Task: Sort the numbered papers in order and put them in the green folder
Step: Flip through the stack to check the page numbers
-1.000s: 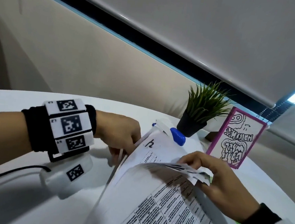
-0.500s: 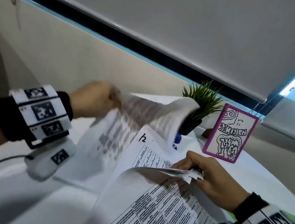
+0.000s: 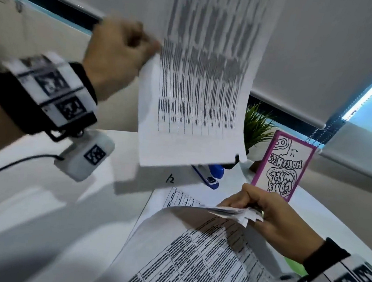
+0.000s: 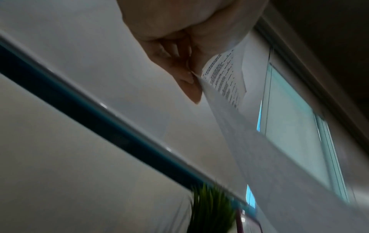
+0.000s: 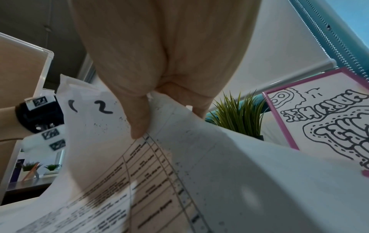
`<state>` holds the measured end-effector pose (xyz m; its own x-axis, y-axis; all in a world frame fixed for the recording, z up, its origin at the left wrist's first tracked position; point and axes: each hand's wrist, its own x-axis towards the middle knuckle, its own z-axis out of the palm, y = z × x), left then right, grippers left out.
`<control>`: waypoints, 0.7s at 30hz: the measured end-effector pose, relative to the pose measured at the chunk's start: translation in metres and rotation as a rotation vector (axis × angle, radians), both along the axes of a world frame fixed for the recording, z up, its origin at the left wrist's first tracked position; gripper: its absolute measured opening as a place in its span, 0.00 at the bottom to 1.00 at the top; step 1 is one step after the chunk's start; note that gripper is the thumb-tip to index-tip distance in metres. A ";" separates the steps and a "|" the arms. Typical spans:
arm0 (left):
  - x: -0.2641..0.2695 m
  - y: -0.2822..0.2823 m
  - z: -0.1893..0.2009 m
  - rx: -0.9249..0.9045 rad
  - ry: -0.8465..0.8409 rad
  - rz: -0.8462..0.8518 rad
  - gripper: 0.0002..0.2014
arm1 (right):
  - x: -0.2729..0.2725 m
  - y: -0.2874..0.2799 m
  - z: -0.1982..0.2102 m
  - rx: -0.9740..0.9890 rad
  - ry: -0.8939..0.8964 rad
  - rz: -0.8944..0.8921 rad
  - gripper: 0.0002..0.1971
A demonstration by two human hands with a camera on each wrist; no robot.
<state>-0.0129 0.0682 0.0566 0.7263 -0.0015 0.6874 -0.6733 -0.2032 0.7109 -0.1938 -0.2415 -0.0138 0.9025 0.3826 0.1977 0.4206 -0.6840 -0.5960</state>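
White printed sheet (image 3: 198, 92) hangs lengthwise from the left hand (image 3: 118, 51)'s pinching fingers (image 4: 189, 85), above the stack (image 3: 193, 254) the right hand (image 3: 279, 223) grips.

At the far edge of your white table (image 3: 38, 229) stand a potted plant (image 3: 257, 126), a pink-framed drawing (image 3: 285, 165), and a blue stapler (image 3: 211, 176).

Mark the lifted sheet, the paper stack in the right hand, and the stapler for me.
Lifted sheet (image 3: 196, 110), head view: middle of its printed table.
Paper stack (image 3: 233, 211), head view: fanned edges pinched by the right hand (image 3: 279, 223).
Stapler (image 3: 208, 178), head view: its blue body under the sheet's lower edge.
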 end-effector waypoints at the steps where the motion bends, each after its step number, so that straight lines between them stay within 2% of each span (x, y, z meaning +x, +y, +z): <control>1: -0.002 -0.004 -0.013 0.021 0.034 -0.028 0.18 | -0.001 0.000 0.001 -0.001 0.004 0.003 0.06; 2: -0.005 -0.008 -0.026 0.042 0.070 -0.061 0.22 | -0.003 0.001 0.002 0.000 0.007 0.005 0.06; 4: -0.012 -0.015 -0.048 0.116 0.118 -0.147 0.22 | -0.006 0.000 0.005 0.008 0.019 0.007 0.06; 7: -0.024 -0.023 -0.068 0.214 0.248 -0.346 0.07 | -0.011 0.000 0.008 0.021 0.016 -0.001 0.06; 8: -0.029 -0.025 -0.074 0.279 0.324 -0.405 0.06 | -0.011 0.000 0.009 0.028 0.003 -0.008 0.05; 10: -0.036 -0.028 -0.085 0.402 0.516 -0.495 0.09 | -0.012 0.001 0.011 0.041 -0.020 -0.026 0.05; 12: -0.040 -0.028 -0.096 0.440 0.696 -0.556 0.11 | -0.011 0.001 0.012 0.031 -0.045 -0.033 0.06; 14: -0.046 -0.026 -0.103 0.499 0.818 -0.611 0.09 | -0.007 0.000 0.011 -0.036 -0.095 -0.043 0.07; 18: -0.059 -0.022 -0.115 0.731 0.903 -0.794 0.11 | 0.002 -0.001 0.008 -0.169 -0.220 -0.089 0.10; 21: -0.066 -0.026 -0.117 0.732 0.868 -0.910 0.07 | 0.013 0.001 0.004 -0.135 -0.178 -0.100 0.10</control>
<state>-0.0793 0.0423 -0.0606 0.4613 -0.8291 -0.3158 -0.1851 -0.4381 0.8797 -0.1813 -0.2404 -0.0098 0.8928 0.3270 0.3099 0.4369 -0.7961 -0.4187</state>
